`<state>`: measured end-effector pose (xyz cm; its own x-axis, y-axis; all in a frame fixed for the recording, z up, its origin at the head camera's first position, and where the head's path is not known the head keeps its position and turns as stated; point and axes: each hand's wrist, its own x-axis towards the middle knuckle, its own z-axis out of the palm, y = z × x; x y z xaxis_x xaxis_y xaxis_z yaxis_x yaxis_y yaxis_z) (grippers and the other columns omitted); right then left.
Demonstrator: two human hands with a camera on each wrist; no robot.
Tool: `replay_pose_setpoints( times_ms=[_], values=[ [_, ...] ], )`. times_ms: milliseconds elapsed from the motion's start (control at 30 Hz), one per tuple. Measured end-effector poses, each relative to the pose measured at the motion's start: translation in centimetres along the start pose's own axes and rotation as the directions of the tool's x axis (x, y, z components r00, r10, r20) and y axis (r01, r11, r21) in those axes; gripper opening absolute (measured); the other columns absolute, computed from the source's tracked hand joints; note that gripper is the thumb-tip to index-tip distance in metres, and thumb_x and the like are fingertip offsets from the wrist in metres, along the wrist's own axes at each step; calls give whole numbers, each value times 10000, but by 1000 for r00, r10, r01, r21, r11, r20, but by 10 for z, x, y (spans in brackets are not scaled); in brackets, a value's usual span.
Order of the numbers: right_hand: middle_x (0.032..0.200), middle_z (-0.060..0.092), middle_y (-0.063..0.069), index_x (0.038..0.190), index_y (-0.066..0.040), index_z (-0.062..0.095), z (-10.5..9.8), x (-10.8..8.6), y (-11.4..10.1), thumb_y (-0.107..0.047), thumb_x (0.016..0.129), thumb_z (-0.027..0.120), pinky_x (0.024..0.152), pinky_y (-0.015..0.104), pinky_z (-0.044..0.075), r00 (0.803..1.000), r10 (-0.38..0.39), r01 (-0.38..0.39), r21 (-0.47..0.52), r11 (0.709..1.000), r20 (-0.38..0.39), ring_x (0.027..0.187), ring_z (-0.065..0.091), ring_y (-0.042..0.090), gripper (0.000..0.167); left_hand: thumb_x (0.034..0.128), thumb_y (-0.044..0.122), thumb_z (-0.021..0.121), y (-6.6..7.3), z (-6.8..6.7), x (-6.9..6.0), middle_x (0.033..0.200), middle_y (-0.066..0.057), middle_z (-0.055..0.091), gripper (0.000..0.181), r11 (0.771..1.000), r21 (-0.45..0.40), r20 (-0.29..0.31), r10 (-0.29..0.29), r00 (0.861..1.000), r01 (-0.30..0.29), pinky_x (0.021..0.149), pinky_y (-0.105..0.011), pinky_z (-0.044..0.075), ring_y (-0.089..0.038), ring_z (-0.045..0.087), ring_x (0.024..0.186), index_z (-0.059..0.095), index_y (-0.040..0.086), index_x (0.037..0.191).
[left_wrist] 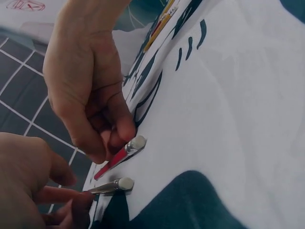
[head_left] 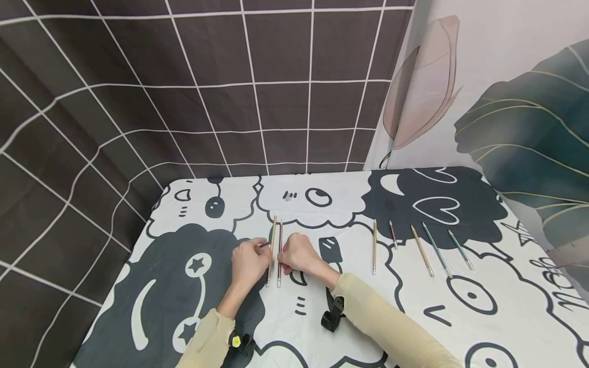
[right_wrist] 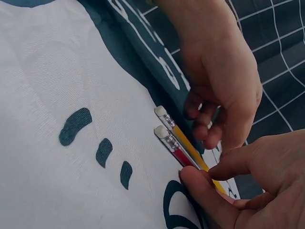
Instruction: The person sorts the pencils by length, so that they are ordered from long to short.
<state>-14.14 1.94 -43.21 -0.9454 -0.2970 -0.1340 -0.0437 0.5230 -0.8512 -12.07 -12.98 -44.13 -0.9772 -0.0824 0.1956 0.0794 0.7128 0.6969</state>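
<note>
Head view, centre: slim red pencil with white eraser (right_wrist: 181, 156) pinched in the right hand's (head_left: 301, 254) grip, long axis near-vertical, eraser toward frame bottom, beside a slim yellow pencil (right_wrist: 188, 143). Left hand (head_left: 248, 261) nearest the latter, grip indeterminable.

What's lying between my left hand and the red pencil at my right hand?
A yellow pencil lies between your left hand and the red pencil; the head and right wrist views show it.
</note>
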Motion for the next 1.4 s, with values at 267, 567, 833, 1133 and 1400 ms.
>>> replay_pose_setpoints(
  times_ms=[267, 567, 833, 1133, 1400],
  values=[
    [515, 613, 64, 741, 31, 601, -6, -8, 0, 32, 848, 654, 440, 261, 511, 1000, -11, 11, 34, 999, 15, 441, 648, 192, 119, 835, 21, 655, 11, -1, -1, 681, -41, 669, 178, 994, -104, -113, 29, 993, -41, 573, -384, 492, -172, 628, 580, 757, -8, 978],
    [533, 622, 59, 814, 70, 614, -13, -18, -1, 36, 826, 637, 456, 286, 525, 999, -41, 41, 55, 998, -2, 444, 645, 183, 43, 858, 40, 652, 20, 5, -5, 696, -27, 666, 170, 986, -166, -73, 20, 997, -32, 527, -318, 475, -121, 602, 553, 757, 13, 989],
    [531, 628, 56, 832, 46, 616, -19, -26, 2, 16, 814, 634, 463, 263, 489, 999, -37, 38, 34, 999, -33, 453, 648, 197, 39, 860, 19, 641, 28, 10, -7, 673, -2, 649, 146, 965, -260, -9, 31, 999, -32, 465, -272, 465, -94, 590, 502, 744, -14, 958],
    [612, 642, 57, 885, 34, 596, -31, -35, 6, -9, 826, 659, 440, 285, 496, 999, -23, 24, 46, 999, -31, 495, 655, 253, 96, 870, 28, 652, 38, 18, -11, 662, 14, 655, 113, 959, -283, 31, 31, 999, -21, 447, -265, 454, -80, 587, 482, 737, -12, 932],
    [665, 629, 1, 917, 18, 614, -45, -43, 12, -46, 836, 677, 468, 276, 470, 996, -39, 39, 5, 999, -76, 466, 632, 227, 120, 860, 25, 662, 45, 25, -10, 743, -19, 700, 106, 955, -296, 57, 51, 997, -31, 514, -275, 493, -84, 647, 565, 741, 7, 928]
  ],
)
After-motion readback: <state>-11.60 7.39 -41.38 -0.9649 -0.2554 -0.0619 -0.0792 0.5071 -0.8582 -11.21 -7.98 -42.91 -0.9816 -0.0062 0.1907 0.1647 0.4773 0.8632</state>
